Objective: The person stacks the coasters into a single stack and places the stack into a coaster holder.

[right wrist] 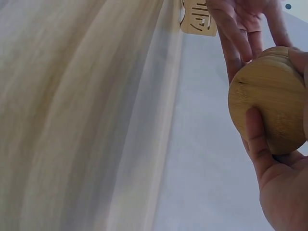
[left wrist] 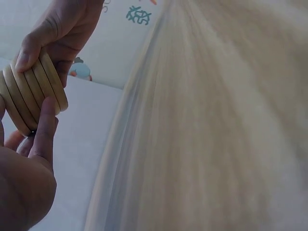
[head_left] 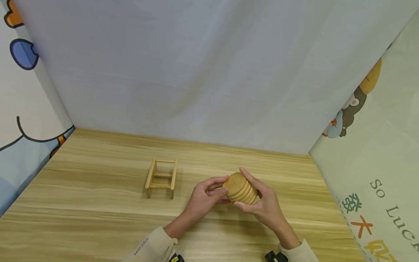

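Note:
Above the table, a stack of several round bamboo coasters [head_left: 236, 184] is held tilted between both hands, its layers fanned slightly to the right. My left hand [head_left: 204, 196] pinches the stack's left edge, with the thumb over the top coaster's face. From the right, my right hand [head_left: 266, 203] grips the stack, fingers along the far edge and thumb along the near one. The coaster rims [left wrist: 36, 91] show side by side in the left wrist view. One flat coaster face [right wrist: 269, 98] fills much of the right wrist view's right side, with fingertips against it.
A small wooden rack [head_left: 160, 186] with rails and short legs stands on the table left of the hands. In the right wrist view its side panel [right wrist: 199, 21] has cut-out slots. Behind the wood-grain table [head_left: 98, 218] hangs a pale cloth [head_left: 183, 72]; printed panels [head_left: 370, 174] flank it.

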